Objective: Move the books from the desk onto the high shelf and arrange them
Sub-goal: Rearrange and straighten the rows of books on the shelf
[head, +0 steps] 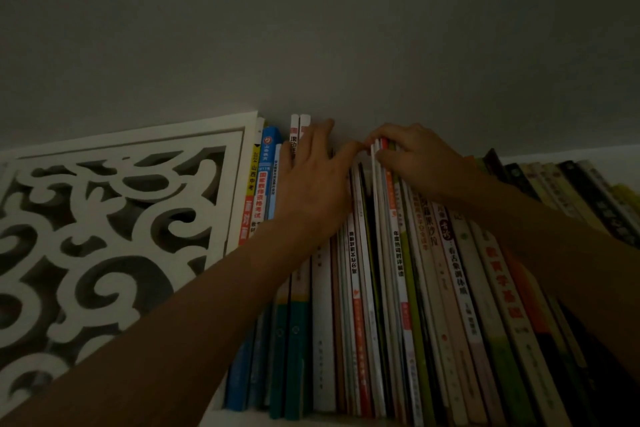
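A row of upright books (pixel 429 288) fills the high shelf, seen from below. My left hand (pixel 313 180) lies flat with straight fingers against the spines of two tall white-and-green books (pixel 299 322), its thumb stretched right toward the thin books. My right hand (pixel 415 159) curls over the top edges of a few thin white and red books (pixel 379 218) in the middle of the row, thumb at the front, fingers behind. The two hands nearly touch at the thumb tips.
A white carved openwork panel (pixel 104 218) closes the shelf's left end, with blue and yellow books (pixel 263 177) next to it. Darker books (pixel 588 201) lean at the right. The shelf's front edge (pixel 311 421) shows below. The wall rises grey behind the books.
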